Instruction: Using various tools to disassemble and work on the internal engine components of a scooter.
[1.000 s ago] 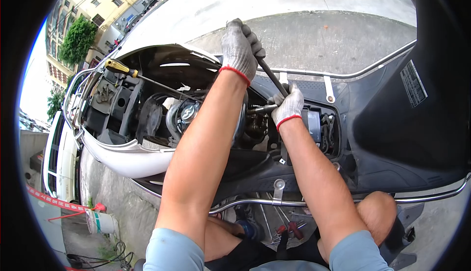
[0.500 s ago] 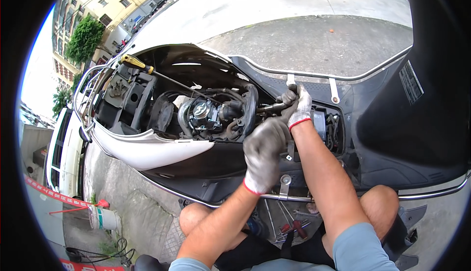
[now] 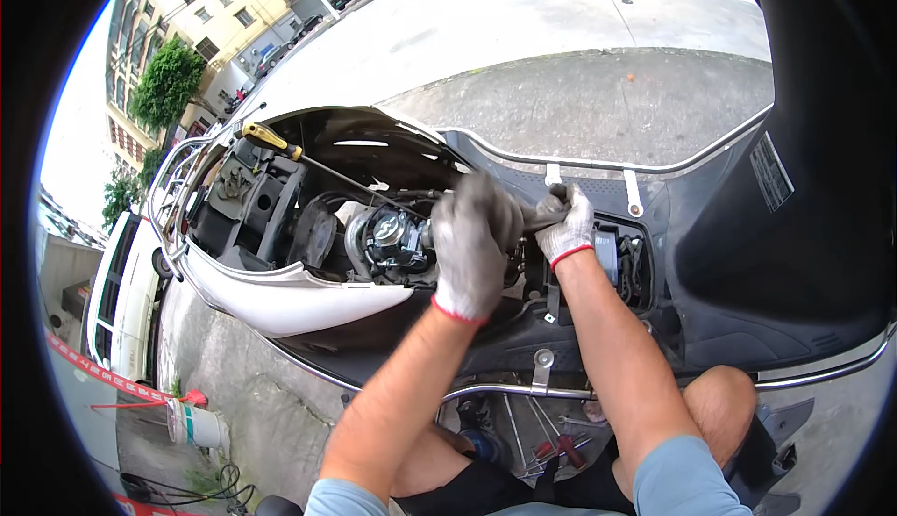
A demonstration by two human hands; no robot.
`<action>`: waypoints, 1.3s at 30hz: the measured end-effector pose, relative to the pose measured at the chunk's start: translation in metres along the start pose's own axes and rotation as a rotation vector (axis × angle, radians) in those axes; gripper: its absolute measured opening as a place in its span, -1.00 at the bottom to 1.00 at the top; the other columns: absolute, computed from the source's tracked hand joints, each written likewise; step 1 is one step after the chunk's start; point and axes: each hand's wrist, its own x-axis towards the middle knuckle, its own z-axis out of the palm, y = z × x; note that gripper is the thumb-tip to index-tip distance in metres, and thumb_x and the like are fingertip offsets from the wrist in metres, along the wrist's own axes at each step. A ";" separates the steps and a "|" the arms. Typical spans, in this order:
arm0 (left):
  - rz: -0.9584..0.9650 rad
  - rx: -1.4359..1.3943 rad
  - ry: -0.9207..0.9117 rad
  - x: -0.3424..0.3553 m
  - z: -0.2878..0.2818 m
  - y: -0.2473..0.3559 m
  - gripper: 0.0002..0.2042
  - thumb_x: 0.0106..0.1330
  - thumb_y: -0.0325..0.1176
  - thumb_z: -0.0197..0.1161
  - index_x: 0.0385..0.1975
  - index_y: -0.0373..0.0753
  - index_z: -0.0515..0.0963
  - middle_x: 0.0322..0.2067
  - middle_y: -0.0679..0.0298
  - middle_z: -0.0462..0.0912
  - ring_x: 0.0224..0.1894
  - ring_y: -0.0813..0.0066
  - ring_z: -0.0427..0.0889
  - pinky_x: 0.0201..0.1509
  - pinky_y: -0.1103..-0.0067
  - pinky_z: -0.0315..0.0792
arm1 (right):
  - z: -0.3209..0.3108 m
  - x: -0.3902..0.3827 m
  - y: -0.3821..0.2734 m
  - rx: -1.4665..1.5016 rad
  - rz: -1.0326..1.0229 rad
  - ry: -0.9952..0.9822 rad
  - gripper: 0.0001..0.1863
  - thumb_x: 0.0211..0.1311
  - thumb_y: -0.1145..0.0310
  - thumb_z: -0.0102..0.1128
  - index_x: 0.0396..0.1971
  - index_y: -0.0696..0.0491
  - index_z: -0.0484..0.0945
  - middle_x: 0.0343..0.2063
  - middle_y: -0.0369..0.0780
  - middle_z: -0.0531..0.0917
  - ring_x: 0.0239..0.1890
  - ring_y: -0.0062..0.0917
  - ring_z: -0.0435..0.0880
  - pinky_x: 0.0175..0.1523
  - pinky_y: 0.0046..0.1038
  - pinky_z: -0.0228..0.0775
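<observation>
Both hands wear white-and-grey work gloves with red cuffs, over the opened body of a scooter. My right hand is closed, fingers curled round something dark just left of the battery bay; what it grips is mostly hidden. My left hand is smeared by motion, in front of the right end of the engine opening; its fingers cannot be made out. Left of it is the exposed carburetor. A long screwdriver with a yellow-and-black handle lies across the opening, its shaft reaching toward the carburetor.
The battery sits in an open bay in the footboard. A chrome rail edges the far side. Red-handled screwdrivers and other tools lie on the ground between my legs. At the left stand a white bucket and a parked white vehicle.
My left hand has moved left and up, away from beside the right hand, to cover part of the engine. The right hand stays nearly in place. The whole view has shifted slightly.
</observation>
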 end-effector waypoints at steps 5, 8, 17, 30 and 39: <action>-0.050 -0.205 0.192 0.091 0.010 -0.002 -0.68 0.45 -0.14 0.15 -0.53 -0.09 0.32 -0.68 0.45 0.14 -0.64 0.57 0.17 -0.33 0.47 0.44 | 0.011 -0.004 0.006 -0.040 -0.067 0.152 -0.65 0.45 0.07 -0.03 -0.37 0.06 0.41 -0.68 -0.29 0.31 -0.71 -0.50 0.30 -0.48 -0.29 0.36; 0.040 0.140 0.247 0.128 0.012 -0.025 -0.85 0.44 -0.32 0.12 -0.18 -0.26 0.41 -0.49 0.30 0.45 -0.54 0.53 0.47 -0.33 0.52 0.56 | 0.010 -0.002 0.010 -0.024 -0.054 0.135 -0.66 0.44 0.05 -0.01 -0.36 0.04 0.42 -0.68 -0.29 0.32 -0.73 -0.51 0.28 -0.48 -0.28 0.38; -0.258 -0.067 0.097 0.150 0.017 -0.028 -0.85 0.47 -0.30 0.10 -0.21 -0.25 0.49 -0.71 0.47 0.17 -0.68 0.61 0.15 -0.54 0.60 0.24 | 0.009 0.005 0.015 -0.065 -0.101 0.242 -0.69 0.39 0.07 0.08 -0.39 0.01 0.44 -0.69 -0.33 0.32 -0.75 -0.56 0.28 -0.55 -0.36 0.38; 0.261 0.812 -0.306 -0.109 -0.017 -0.028 -0.80 0.30 -0.59 0.19 -0.12 -0.29 0.61 -0.01 0.04 0.54 -0.01 0.24 0.62 0.00 0.45 0.56 | -0.004 -0.009 0.005 0.005 0.029 -0.095 -0.63 0.50 0.08 -0.08 -0.38 0.07 0.41 -0.76 -0.33 0.32 -0.68 -0.50 0.29 -0.31 -0.31 0.36; 0.065 0.620 -0.247 -0.105 -0.017 -0.006 -0.69 0.14 -0.74 0.17 -0.13 -0.31 0.56 -0.02 0.11 0.59 -0.06 0.35 0.66 -0.03 0.49 0.56 | 0.001 -0.023 -0.015 -0.121 -0.033 -0.021 -0.61 0.49 0.03 -0.11 -0.41 0.03 0.42 -0.77 -0.35 0.30 -0.72 -0.51 0.28 -0.43 -0.36 0.33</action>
